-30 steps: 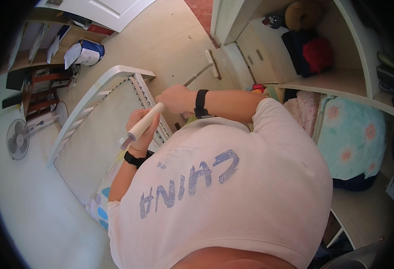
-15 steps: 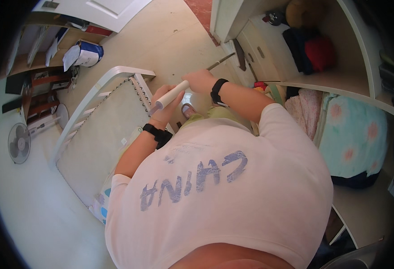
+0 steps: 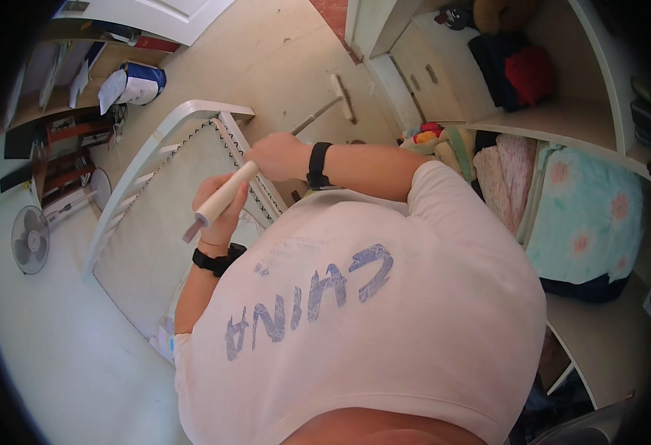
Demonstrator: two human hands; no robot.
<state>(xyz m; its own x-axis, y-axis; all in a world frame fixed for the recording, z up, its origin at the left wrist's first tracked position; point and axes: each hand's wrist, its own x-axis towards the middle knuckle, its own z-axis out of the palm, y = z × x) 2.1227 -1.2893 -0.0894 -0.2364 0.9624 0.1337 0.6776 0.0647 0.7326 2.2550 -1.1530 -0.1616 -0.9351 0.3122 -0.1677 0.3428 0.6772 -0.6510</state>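
A long-handled mop slants across in front of me, its thick white grip pointing back towards my left. My left hand is wrapped round the lower part of that grip. Further up, my right hand closes round the handle just past the white section. Beyond it the thin metal pole runs to a narrow mop head on the pale floor. The head's underside is hidden. Both wrists wear black bands.
A white-framed bed stands close on my left, with a fan beyond it. Shelves and a white door are at the far left. An open wardrobe with folded bedding lines the right side.
Both hands have moved left and the grip has swung towards the bed. The mop head has shifted left, away from the wardrobe's base, and now shows more fully.
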